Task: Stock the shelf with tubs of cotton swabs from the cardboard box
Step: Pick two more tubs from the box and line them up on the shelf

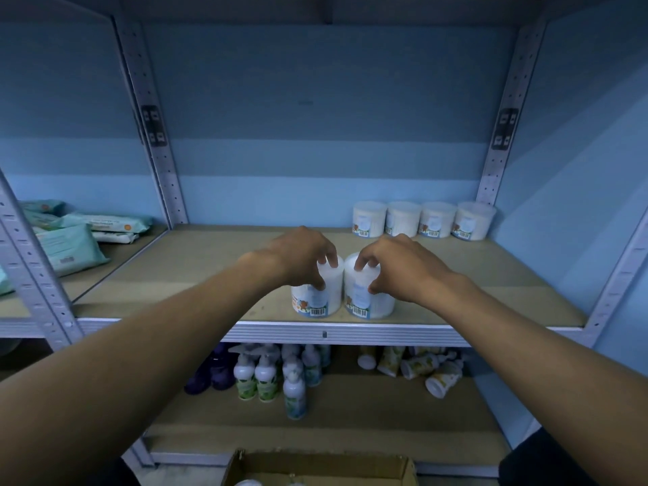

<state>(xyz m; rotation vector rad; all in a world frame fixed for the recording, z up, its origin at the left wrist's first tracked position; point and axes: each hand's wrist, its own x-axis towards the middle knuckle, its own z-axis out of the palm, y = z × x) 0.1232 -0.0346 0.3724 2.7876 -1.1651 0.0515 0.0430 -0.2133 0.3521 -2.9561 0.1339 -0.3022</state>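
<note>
The shelf (196, 275), a brown board on a grey metal frame, filled most of the view, and everything else was placed in relation to it. At its back right corner a row of four tubs (422, 219) stood side by side against the blue wall. On the board of the neighbouring bay, to the left of the shelf, lay packs of wipes (73, 249). Below the shelf stood bottles (266, 375), some fallen on their side. Under all this, at the bottom edge of the view, was the cardboard box (319, 468).

Near the front edge of the shelf, about in the middle, two tubs stood upright and close together. The left hand (301, 256) gripped the left tub (317, 296) from above, with the fingers curled over the lid and the thumb on the side. The right hand (396, 266) held the right tub (368, 296) in the same way.

I judged that the step was the placing of this pair on the shelf. The next move probably called for pushing them back toward the row, or for letting go and reaching down to the box for more.

The box was cut off by the frame, so how many tubs remained inside I could not tell. The labels were too blurred to read, and whether the two tubs touched each other was not clear.
</note>
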